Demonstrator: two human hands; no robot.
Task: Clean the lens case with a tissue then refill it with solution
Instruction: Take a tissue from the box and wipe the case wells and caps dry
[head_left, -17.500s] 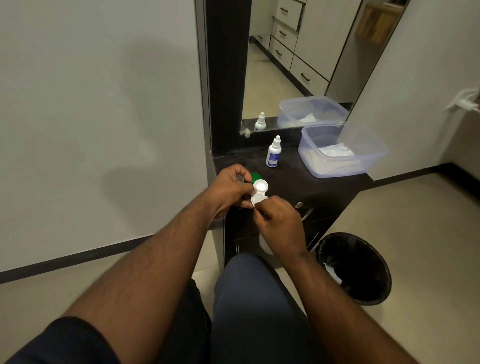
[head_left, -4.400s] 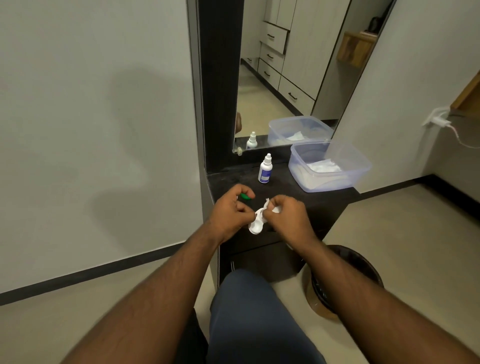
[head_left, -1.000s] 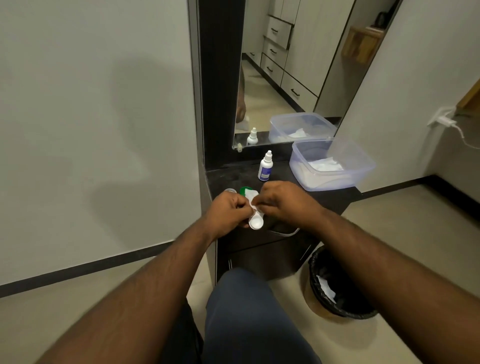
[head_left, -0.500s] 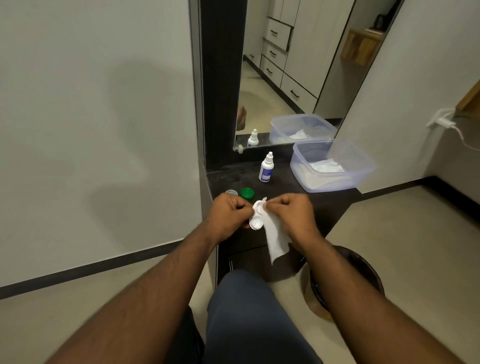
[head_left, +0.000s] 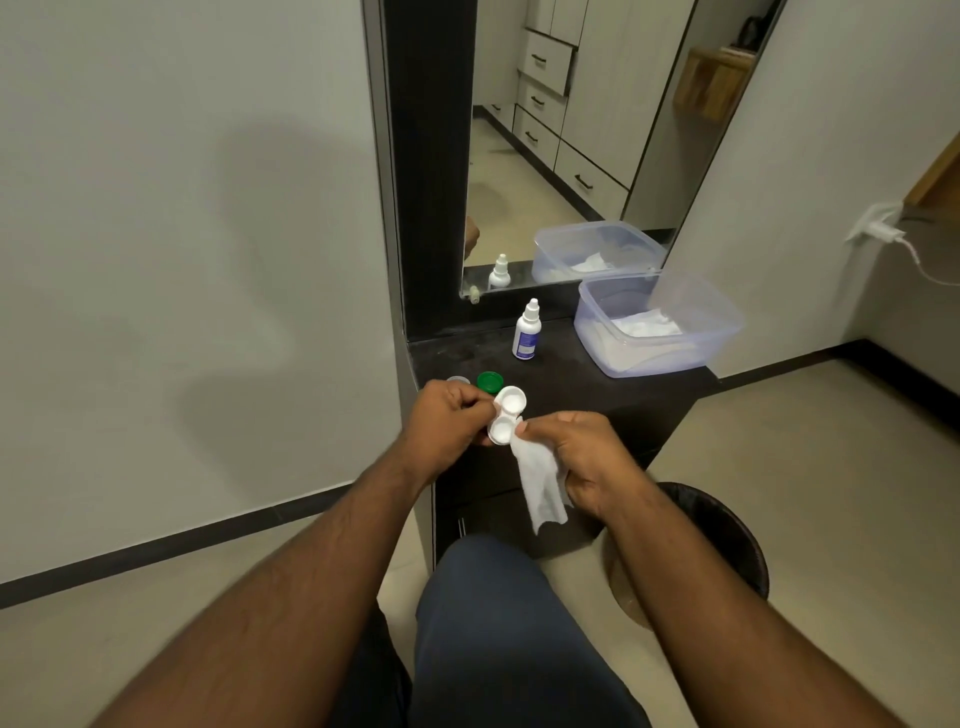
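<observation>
The white lens case (head_left: 505, 420) has two round wells facing up, both uncapped. My left hand (head_left: 445, 423) pinches its left side just above the front edge of the dark counter (head_left: 571, 384). My right hand (head_left: 582, 457) grips a white tissue (head_left: 540, 480) that hangs down from its fingers, with the thumb tip beside the nearer well. A green cap (head_left: 490, 382) and a grey cap (head_left: 457, 381) lie on the counter behind my left hand. The small white solution bottle (head_left: 527, 336) stands capped farther back.
A clear plastic tub (head_left: 657, 327) holding white tissues sits at the counter's right end. A mirror (head_left: 571, 140) rises behind the counter. On the floor to the right stands a black-lined waste bin (head_left: 722, 540). My knee (head_left: 509, 623) is below the counter edge.
The tissue has come out of the case wells and now hangs loose from my right hand, which has drawn slightly right and down. The case has tilted so both wells show.
</observation>
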